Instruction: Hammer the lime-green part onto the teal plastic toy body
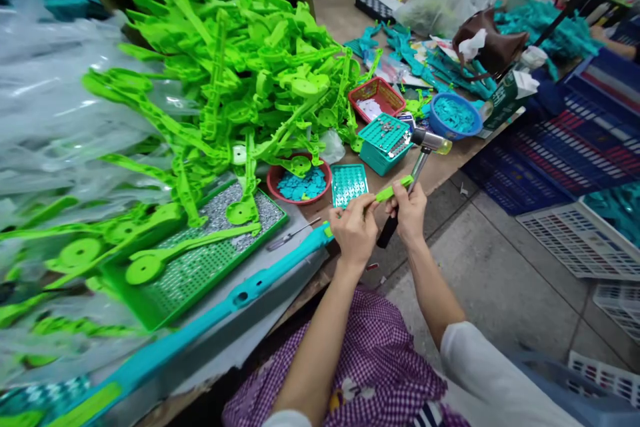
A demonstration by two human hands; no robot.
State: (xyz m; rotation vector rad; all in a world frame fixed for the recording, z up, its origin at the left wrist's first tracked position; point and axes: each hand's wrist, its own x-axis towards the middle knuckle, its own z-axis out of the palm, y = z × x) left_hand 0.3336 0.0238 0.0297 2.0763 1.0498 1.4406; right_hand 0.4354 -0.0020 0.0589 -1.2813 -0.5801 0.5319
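My left hand (354, 230) pinches one end of a small bright green plastic strip (393, 189). My right hand (411, 210) is closed around a hammer (420, 163) with a metal head, a yellowish tip and a black grip, and its fingers also touch the green strip's other side. Just behind my left hand ends a long turquoise plastic part (200, 330) with green sections, lying along the table's front edge. Beside it on the table is a thin screwdriver-like tool (293, 235). Whether my left hand touches the turquoise part, I cannot tell.
A heap of green plastic parts (240, 53) fills the left. A green tray (200, 287) holds small metal pieces. A red bowl (271, 183), turquoise baskets (383, 163) and a blue bowl (456, 135) stand along the table. Blue crates (530, 153) are at the right.
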